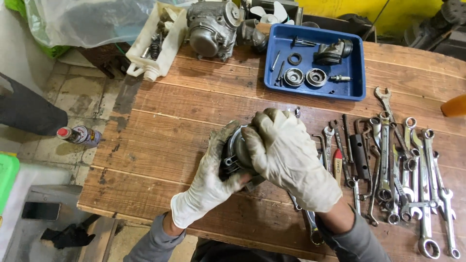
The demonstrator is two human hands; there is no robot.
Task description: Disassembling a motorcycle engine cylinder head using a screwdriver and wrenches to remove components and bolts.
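Both gloved hands clasp a dark round metal part (234,155) at frame centre: left hand (208,182) cupping underneath, right hand (286,155) gripping over it. Wrenches (403,165) lie right on the wooden counter (165,121), blue tray (357,73) upper right.

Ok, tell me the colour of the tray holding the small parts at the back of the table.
The tray is blue, seen clearly in the head view.

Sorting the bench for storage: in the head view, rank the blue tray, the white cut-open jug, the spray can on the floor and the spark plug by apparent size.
1. Blue tray
2. White cut-open jug
3. Spray can, though it sits lower, farther from the camera, so it may look smaller than it is
4. Spark plug
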